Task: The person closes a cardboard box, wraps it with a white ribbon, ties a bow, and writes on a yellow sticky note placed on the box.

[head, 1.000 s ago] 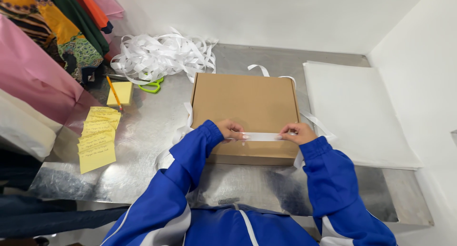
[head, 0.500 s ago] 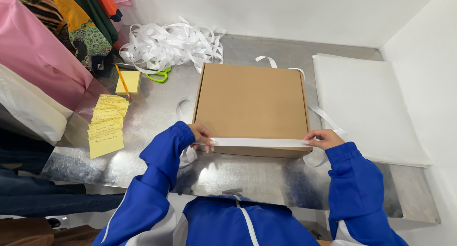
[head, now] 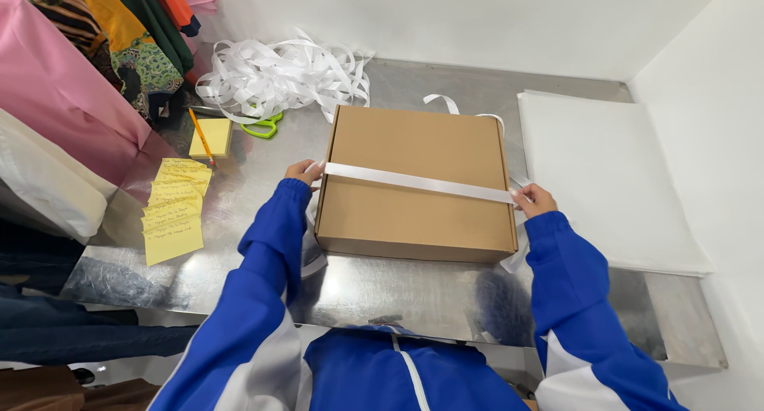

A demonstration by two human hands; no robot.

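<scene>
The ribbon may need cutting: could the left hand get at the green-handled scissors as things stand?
Probably yes, once it lets go: the left hand pinches the white ribbon, and only bare metal table lies between it and the green-handled scissors.

Flat brown cardboard box point(head: 418, 180) mid-table; yellow notes point(head: 173, 210) left.
</scene>
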